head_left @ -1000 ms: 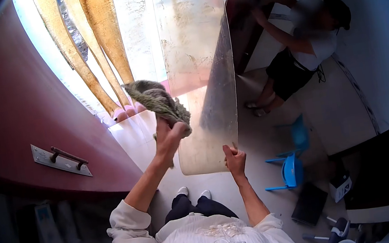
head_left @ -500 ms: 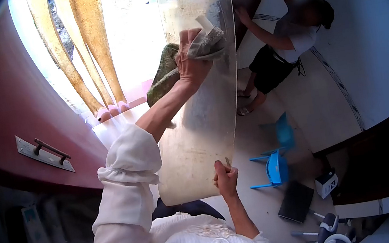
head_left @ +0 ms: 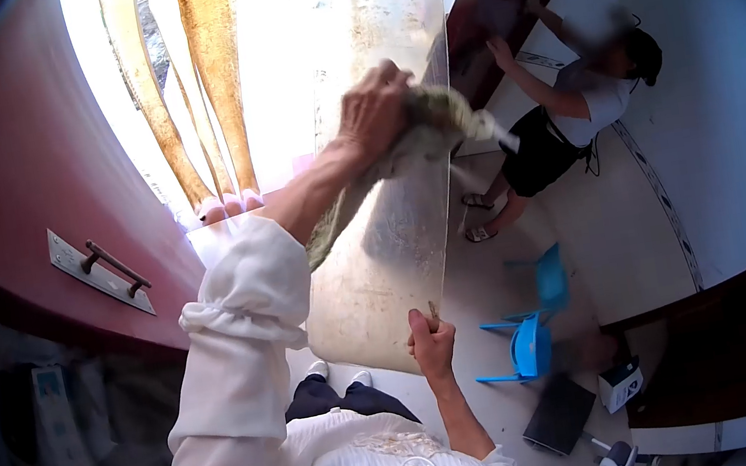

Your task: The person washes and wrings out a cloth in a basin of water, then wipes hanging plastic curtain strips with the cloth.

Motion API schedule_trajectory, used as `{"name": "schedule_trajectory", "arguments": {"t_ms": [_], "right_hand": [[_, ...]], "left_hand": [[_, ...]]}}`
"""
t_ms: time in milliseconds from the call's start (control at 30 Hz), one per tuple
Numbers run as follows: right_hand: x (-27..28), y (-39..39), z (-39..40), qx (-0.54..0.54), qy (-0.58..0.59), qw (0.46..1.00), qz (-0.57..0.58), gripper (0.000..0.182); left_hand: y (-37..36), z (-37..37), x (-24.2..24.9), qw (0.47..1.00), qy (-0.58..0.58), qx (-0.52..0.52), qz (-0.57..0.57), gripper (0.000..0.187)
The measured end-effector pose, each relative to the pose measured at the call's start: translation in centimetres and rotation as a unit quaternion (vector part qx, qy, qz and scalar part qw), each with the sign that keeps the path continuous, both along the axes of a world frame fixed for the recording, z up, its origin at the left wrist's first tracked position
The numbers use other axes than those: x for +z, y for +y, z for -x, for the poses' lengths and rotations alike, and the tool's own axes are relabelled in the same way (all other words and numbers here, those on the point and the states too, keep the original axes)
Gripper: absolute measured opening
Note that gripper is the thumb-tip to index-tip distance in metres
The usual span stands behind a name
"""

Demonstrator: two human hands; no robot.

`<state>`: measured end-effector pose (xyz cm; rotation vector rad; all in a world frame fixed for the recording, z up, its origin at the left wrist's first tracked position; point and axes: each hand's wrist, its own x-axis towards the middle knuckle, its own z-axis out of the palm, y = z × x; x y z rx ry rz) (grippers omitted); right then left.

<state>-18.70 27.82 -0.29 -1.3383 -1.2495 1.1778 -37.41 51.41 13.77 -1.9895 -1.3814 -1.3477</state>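
Note:
A long translucent plastic strip (head_left: pixel 361 317), stained brown in places, hangs in front of me, its rounded lower end towards my body. My left hand (head_left: pixel 377 109) is closed on a greenish-grey cloth (head_left: pixel 422 144), held against the upper part of the strip. The cloth drapes down to the left below the wrist and is blurred at its right end. At the lower right edge of the strip, my right hand (head_left: pixel 433 344) is a fist around that edge, thumb up. A small brownish piece sticks out above the fingers.
Left is a red door with a metal handle (head_left: pixel 114 272). Several brown-stained strips (head_left: pixel 220 82) hang in the bright doorway. At right another person (head_left: pixel 556 100) reaches to a dark red door (head_left: pixel 496 22). Blue chairs (head_left: pixel 531 344), a black box (head_left: pixel 559 412) and a white box (head_left: pixel 620 384) stand on the floor.
My left hand has shifted slightly and the cloth has swung to the right across the strip. My right hand keeps its hold. The whole view has moved a little.

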Motion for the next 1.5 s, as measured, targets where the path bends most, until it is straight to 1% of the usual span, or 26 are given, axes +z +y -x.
{"name": "schedule_trajectory", "arguments": {"t_ms": [33, 100, 167, 200, 300, 400, 467, 500, 533, 567, 600, 633, 667, 700, 800, 867, 933, 1067, 1167, 1233, 1267, 1333, 1400, 1433, 1467, 1500], "right_hand": [[0.2, -0.1, 0.0, -0.017, -0.007, 1.000, -0.006, 0.045], [-0.5, 0.3, -0.8, -0.028, -0.011, 1.000, 0.002, 0.045], [-1.2, 0.6, -0.9, -0.047, -0.022, 0.999, 0.001, 0.045], [-1.0, 0.9, -0.7, -0.053, -0.021, 0.998, 0.007, 0.045], [-2.3, 2.4, -1.2, -0.135, 0.023, 0.989, -0.061, 0.045], [-2.4, 0.9, -3.2, -0.121, -0.007, 0.992, -0.021, 0.041], [-2.3, 0.4, -3.2, -0.113, -0.020, 0.993, -0.034, 0.040], [-2.2, 0.7, -2.9, -0.106, -0.027, 0.993, -0.053, 0.040], [-2.2, 0.8, -2.7, -0.104, -0.023, 0.992, -0.062, 0.040], [-2.3, 0.3, -2.8, -0.098, -0.031, 0.993, -0.063, 0.039], [-2.3, -0.1, -3.0, -0.092, -0.042, 0.993, -0.061, 0.038], [-1.8, -0.3, -3.1, -0.079, -0.063, 0.992, -0.079, 0.039], [-1.9, -0.2, -3.3, -0.080, -0.062, 0.992, -0.082, 0.039], [-2.0, 0.0, -3.6, -0.078, -0.085, 0.989, -0.097, 0.041], [-2.8, 0.3, -4.1, -0.088, -0.098, 0.985, -0.112, 0.043], [-2.6, 0.6, -4.4, -0.094, -0.090, 0.985, -0.114, 0.044], [-2.1, 0.3, -4.2, -0.078, -0.103, 0.984, -0.127, 0.043], [-1.4, -0.3, -3.6, -0.072, -0.104, 0.985, -0.113, 0.041], [-1.2, -0.7, -3.6, -0.063, -0.081, 0.991, -0.085, 0.042], [-1.3, -1.5, -3.6, -0.037, -0.058, 0.995, -0.075, 0.044], [-1.3, -1.8, -3.4, -0.035, -0.062, 0.995, -0.072, 0.044], [-1.6, -2.4, -2.9, -0.038, -0.009, 0.999, -0.014, 0.045], [-2.8, -2.2, -3.4, -0.059, -0.003, 0.998, -0.015, 0.046], [-2.9, -1.8, -3.9, -0.079, -0.013, 0.997, -0.020, 0.046], [-3.0, -1.5, -4.3, -0.100, -0.022, 0.994, -0.024, 0.047], [-2.9, -1.0, -4.7, -0.108, -0.017, 0.994, -0.009, 0.047]], "left_hand": [[0.0, 1.0, 1.3, 0.994, -0.104, 0.029, 0.010, 0.026], [-1.2, 1.3, 0.5, 0.995, -0.097, 0.013, -0.003, 0.016], [-4.2, -0.8, -4.0, 0.994, -0.072, -0.057, 0.060, 0.009], [-6.4, -2.2, -7.2, 0.978, 0.023, -0.094, 0.185, 0.009], [-14.4, -6.0, -19.2, 0.949, 0.013, -0.174, 0.261, 0.015], [-16.0, -5.0, -20.1, 0.936, -0.075, -0.239, 0.248, 0.022], [-15.4, -3.7, -19.6, 0.920, -0.106, -0.163, 0.340, 0.019], [-14.3, -2.8, -20.1, 0.901, -0.221, -0.108, 0.357, 0.021], [-13.3, -1.2, -20.6, 0.823, -0.379, -0.078, 0.416, 0.022], [-10.9, 0.0, -24.1, 0.745, -0.569, -0.099, 0.334, 0.032], [-9.8, 1.5, -23.7, 0.605, -0.712, -0.207, 0.290, 0.038], [-8.1, 4.8, -25.3, 0.372, -0.787, -0.349, 0.346, 0.041], [-5.8, 7.6, -27.6, 0.306, -0.766, -0.391, 0.408, 0.043], [-6.0, 7.7, -26.2, 0.309, -0.763, -0.394, 0.409, 0.043], [-8.1, 8.3, -20.1, 0.541, -0.694, -0.254, 0.403, 0.040], [-9.1, 8.5, -16.3, 0.610, -0.659, -0.207, 0.387, 0.039], [-9.3, 9.4, -13.5, 0.338, -0.771, -0.227, 0.490, 0.040], [-3.7, 11.6, -9.4, 0.350, -0.675, -0.525, 0.383, 0.037], [1.5, 12.5, -4.1, 0.527, -0.660, -0.461, 0.271, 0.039], [4.2, 11.9, -3.2, 0.477, -0.673, -0.484, 0.292, 0.039], [6.4, 11.9, -4.3, 0.386, -0.656, -0.528, 0.377, 0.036], [3.1, 6.6, -4.0, 0.527, -0.613, -0.534, 0.249, 0.025], [-0.1, 3.8, -1.3, 0.526, -0.707, -0.358, 0.307, 0.024], [-0.9, 3.4, -0.6, 0.529, -0.702, -0.332, 0.341, 0.022], [-1.9, 3.1, -0.1, 0.603, -0.642, -0.280, 0.382, 0.020], [-2.4, 3.1, -1.1, 0.604, -0.636, -0.308, 0.368, 0.018]]}}
